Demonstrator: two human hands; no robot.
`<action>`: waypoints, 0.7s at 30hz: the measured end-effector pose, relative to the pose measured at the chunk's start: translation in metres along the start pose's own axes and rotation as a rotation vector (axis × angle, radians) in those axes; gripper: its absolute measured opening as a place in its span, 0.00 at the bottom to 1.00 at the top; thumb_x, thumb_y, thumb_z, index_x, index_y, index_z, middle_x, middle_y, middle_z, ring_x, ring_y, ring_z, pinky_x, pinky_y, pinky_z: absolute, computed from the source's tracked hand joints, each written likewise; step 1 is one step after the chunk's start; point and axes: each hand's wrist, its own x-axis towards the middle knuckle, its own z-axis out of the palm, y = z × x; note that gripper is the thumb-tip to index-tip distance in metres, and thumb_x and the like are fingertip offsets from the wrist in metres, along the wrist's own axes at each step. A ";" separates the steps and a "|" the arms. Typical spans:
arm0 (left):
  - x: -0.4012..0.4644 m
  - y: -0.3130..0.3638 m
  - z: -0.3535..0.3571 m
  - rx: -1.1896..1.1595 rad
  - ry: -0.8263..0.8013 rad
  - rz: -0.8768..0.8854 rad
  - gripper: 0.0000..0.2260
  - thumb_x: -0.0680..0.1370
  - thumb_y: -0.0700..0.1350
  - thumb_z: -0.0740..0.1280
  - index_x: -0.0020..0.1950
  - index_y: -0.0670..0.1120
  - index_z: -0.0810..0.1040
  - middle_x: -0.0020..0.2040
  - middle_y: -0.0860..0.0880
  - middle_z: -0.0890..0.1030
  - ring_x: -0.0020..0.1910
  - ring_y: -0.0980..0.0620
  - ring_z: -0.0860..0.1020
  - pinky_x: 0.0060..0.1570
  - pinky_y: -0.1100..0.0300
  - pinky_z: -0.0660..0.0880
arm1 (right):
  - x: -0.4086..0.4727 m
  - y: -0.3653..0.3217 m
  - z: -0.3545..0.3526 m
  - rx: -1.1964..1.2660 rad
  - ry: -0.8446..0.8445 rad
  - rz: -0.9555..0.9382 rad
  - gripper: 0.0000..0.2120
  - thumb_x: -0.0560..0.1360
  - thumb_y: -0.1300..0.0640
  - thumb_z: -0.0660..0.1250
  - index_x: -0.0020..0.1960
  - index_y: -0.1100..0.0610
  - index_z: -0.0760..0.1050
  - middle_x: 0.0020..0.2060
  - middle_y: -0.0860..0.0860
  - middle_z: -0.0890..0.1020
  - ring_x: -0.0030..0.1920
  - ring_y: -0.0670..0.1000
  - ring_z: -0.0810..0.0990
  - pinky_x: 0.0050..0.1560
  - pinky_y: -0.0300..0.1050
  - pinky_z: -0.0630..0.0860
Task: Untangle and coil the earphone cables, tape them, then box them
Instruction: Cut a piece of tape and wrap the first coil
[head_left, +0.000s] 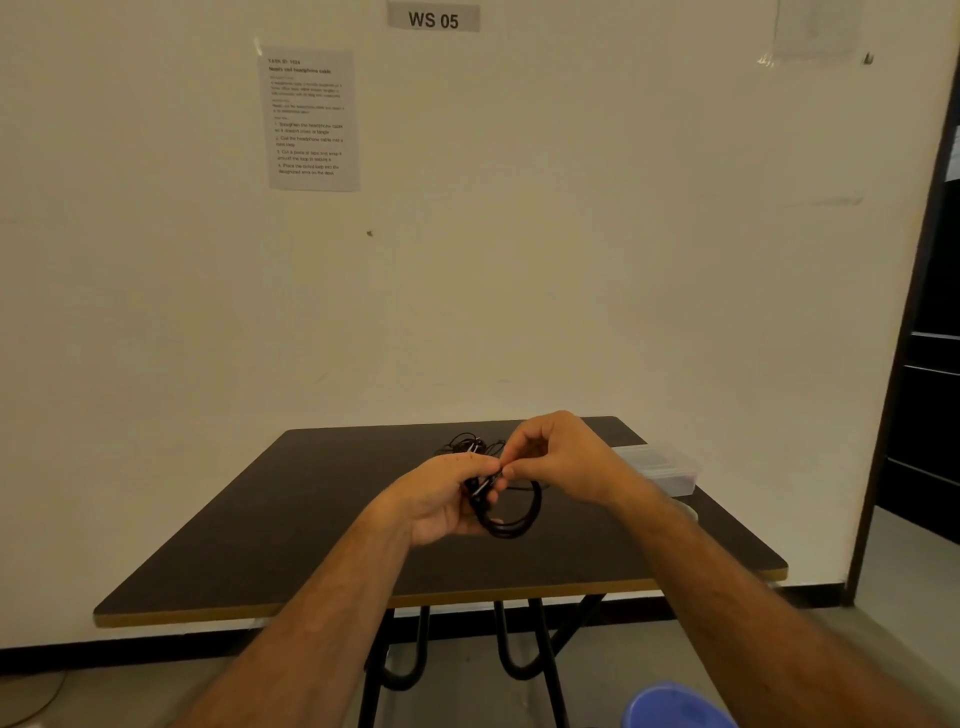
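A coil of black earphone cable (514, 519) hangs above the middle of the dark table (291, 525). My left hand (447, 499) grips the coil on its left side. My right hand (561, 457) pinches something small at the top of the coil, where a pale strip shows; it looks like tape but is too small to tell. A loose tangle of more black earphone cables (467, 442) lies on the table behind my hands. A clear plastic box (660, 465) sits at the table's right edge.
A white wall with a taped instruction sheet (310, 119) and a "WS 05" sign (433, 18) stands right behind the table. A blue round object (675, 704) is on the floor at lower right. A dark shelf unit (930, 364) stands at far right.
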 end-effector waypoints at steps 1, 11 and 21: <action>0.000 0.000 0.000 -0.002 -0.010 0.003 0.07 0.80 0.43 0.65 0.55 0.43 0.80 0.39 0.50 0.80 0.37 0.55 0.77 0.57 0.45 0.77 | 0.000 0.000 0.000 0.000 -0.004 0.000 0.03 0.71 0.61 0.76 0.42 0.54 0.83 0.37 0.48 0.85 0.42 0.45 0.84 0.51 0.41 0.80; 0.008 -0.005 0.003 0.169 0.111 0.165 0.07 0.80 0.40 0.65 0.55 0.43 0.81 0.40 0.49 0.82 0.39 0.55 0.78 0.45 0.57 0.77 | 0.002 0.005 0.000 0.019 -0.025 0.045 0.03 0.71 0.59 0.76 0.44 0.56 0.83 0.37 0.47 0.85 0.40 0.42 0.83 0.43 0.34 0.76; 0.018 -0.024 0.003 0.251 0.168 0.137 0.10 0.83 0.46 0.61 0.58 0.45 0.80 0.48 0.47 0.84 0.47 0.53 0.82 0.47 0.55 0.78 | -0.002 0.028 -0.005 0.010 -0.072 0.256 0.03 0.73 0.61 0.74 0.46 0.56 0.82 0.33 0.48 0.84 0.37 0.46 0.82 0.43 0.42 0.81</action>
